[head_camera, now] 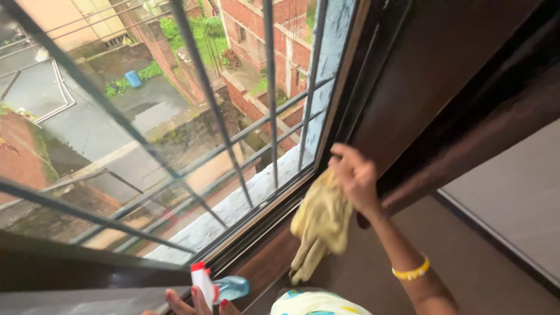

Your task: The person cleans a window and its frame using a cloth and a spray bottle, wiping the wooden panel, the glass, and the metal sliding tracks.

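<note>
A crumpled yellow cloth [321,224] hangs limp against the dark window frame's lower corner — a pale-blue spray bottle [219,287], white-and-red nozzle, stands just below it.

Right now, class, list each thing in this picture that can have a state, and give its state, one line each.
Yellow cloth: crumpled, hanging from the right hand at the window frame.
Spray bottle: held in the left hand, tilted.
Window grille: fixed across the opening.
Yellow bangle: on the right forearm.
</note>
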